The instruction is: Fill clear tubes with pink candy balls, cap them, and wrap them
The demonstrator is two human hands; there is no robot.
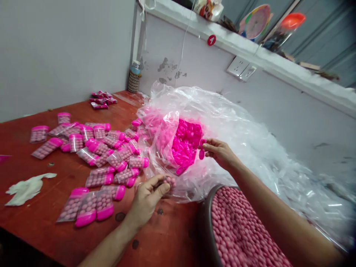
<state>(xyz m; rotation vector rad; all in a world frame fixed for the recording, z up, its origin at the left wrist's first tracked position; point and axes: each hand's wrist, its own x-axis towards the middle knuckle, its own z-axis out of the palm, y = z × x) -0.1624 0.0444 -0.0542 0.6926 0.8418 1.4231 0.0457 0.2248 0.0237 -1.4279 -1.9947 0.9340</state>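
My left hand (148, 194) is closed around a clear container filled with pink candies (169, 181), held just above the red table (41, 222). My right hand (219, 152) pinches a pink cap (201, 149) at the mouth of a big clear plastic bag (222, 122) full of pink caps (185, 144). Below my right forearm stands a dark bowl (204, 226) heaped with pink candies (239, 230). Several filled containers with pink caps (102, 155) lie scattered on the table to the left.
A crumpled white cloth (26, 188) lies at the table's left. Small pink packets (102, 99) and a bottle in a woven holder (135, 78) sit by the far wall. A wall socket (241, 68) and a cluttered ledge (278, 55) are above the bag.
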